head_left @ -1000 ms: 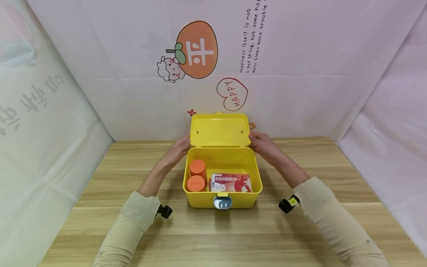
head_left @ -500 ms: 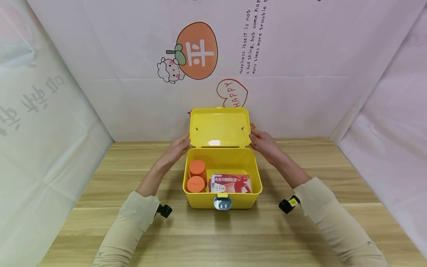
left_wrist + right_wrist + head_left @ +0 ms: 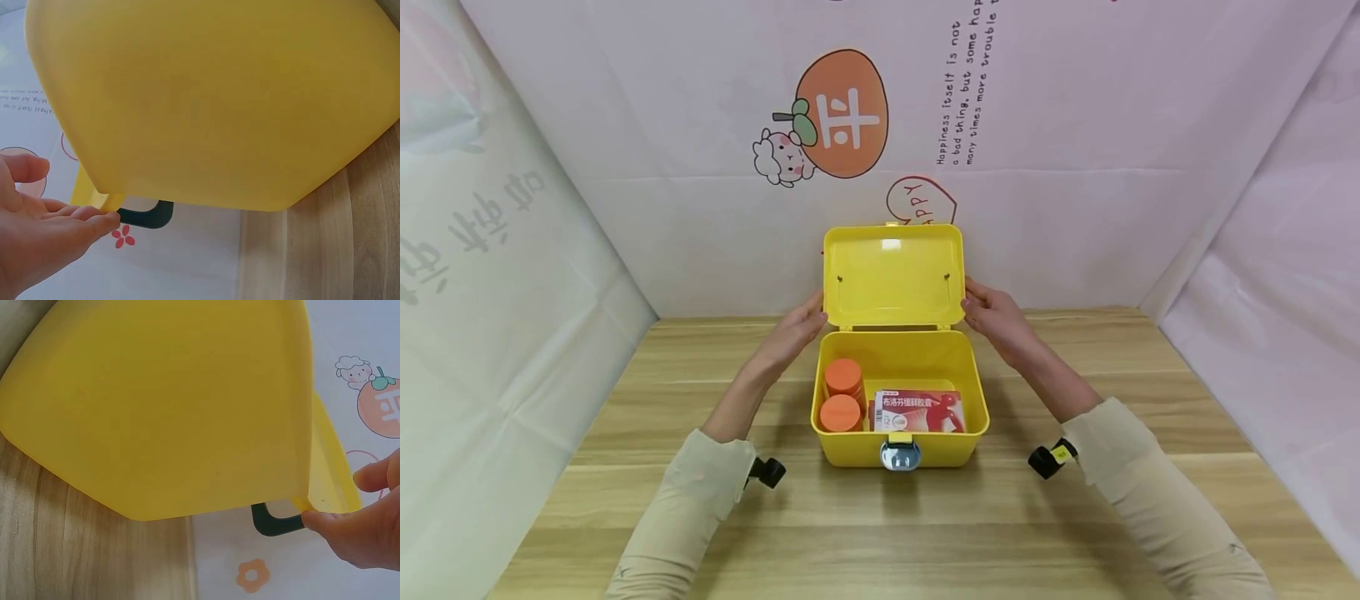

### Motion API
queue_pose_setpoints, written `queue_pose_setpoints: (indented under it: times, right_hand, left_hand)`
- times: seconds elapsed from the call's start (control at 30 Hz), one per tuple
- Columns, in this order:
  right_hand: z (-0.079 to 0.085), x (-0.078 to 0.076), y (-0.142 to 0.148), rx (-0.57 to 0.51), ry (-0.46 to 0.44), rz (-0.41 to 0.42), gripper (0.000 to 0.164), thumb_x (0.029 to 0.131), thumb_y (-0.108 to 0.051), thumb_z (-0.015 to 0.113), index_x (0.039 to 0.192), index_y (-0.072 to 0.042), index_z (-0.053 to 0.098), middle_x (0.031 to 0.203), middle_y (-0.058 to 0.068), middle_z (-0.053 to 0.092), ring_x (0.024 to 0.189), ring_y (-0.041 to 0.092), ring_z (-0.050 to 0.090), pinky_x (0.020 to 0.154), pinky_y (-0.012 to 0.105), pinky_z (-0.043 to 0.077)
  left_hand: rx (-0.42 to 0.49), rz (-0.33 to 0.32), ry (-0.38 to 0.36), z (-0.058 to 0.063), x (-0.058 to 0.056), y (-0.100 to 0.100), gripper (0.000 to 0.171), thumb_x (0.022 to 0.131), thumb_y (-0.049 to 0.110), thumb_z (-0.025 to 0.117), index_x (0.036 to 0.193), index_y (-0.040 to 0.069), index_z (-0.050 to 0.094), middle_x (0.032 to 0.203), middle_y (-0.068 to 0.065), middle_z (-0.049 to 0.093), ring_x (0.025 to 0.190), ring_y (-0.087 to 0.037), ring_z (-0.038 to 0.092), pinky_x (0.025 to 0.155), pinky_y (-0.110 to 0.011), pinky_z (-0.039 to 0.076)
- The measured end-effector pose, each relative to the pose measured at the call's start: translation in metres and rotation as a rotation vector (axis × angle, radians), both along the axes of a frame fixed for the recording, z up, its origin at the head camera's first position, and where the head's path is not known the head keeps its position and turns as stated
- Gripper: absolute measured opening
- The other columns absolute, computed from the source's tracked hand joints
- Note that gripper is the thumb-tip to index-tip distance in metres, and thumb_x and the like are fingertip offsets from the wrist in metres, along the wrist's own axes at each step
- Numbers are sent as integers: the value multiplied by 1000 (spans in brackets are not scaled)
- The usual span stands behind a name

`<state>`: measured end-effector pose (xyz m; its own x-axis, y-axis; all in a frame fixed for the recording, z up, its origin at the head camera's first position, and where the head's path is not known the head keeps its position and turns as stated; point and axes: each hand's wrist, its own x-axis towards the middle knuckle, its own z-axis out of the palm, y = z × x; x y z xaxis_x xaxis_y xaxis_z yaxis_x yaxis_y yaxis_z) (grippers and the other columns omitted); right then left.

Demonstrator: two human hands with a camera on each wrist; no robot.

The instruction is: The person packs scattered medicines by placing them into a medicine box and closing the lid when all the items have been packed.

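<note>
A yellow plastic box [image 3: 835, 454] stands on the wooden table with its lid [image 3: 892, 287] tilted up and back at the hinge. Inside it, two orange-capped containers [image 3: 844, 377] stand at the left beside a red and white medicine box [image 3: 919, 412]. My left hand [image 3: 792, 335] is at the lid's left edge, its fingers fairly straight under the lid's outer side and the thumb raised apart. At the right edge my right hand [image 3: 998, 323] supports the lid likewise, thumb off it. Both wrist views show a dark green handle [image 3: 150, 216] on the lid's outside.
A grey clear latch [image 3: 900, 456] hangs at the box front. Behind the box rises a white printed cloth backdrop [image 3: 1060, 233], with cloth walls [image 3: 497, 275] at both sides. Bare wood of the table [image 3: 895, 542] lies in front.
The lid has swung further up from its hinge, and its far edge now stands higher against the backdrop. Both hands have stayed at its sides, rising slightly. The box and its contents have not moved.
</note>
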<state>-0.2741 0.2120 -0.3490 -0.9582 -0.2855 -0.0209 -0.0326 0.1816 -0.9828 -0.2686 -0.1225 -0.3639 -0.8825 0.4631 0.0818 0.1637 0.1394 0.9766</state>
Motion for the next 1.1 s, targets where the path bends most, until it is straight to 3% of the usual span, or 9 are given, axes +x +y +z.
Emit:
queue_pose_setpoints:
  times: [0.23,0.53,0.77,1.1]
  right_hand:
    - [1,3,-1,-38,20,-13,60,106,-7,40,159,1,12,164,18,23,151,31,28,122,52,23]
    - [1,9,0,-63,50,-55,58,105,-6,42,157,4,18,161,21,31,148,33,34,120,49,29]
    - [-4,12,1,-96,71,-77,58,105,-5,43,156,4,20,160,22,32,148,32,35,120,48,30]
    - [-15,15,1,-125,138,-111,54,105,-8,45,155,1,28,159,20,36,147,31,37,117,47,34]
  left_hand:
    - [24,2,21,3,1,0,60,108,11,33,160,3,3,169,-9,6,157,-23,7,127,-48,9]
    - [-4,20,38,6,5,-1,61,108,12,36,160,4,5,168,-11,11,155,-26,17,127,-47,13]
    - [-33,37,52,5,5,-1,61,107,8,35,159,-1,4,167,-17,12,155,-29,15,127,-47,14]
    - [-84,46,41,12,8,2,62,107,10,37,159,1,6,167,-16,14,154,-30,18,126,-49,17]
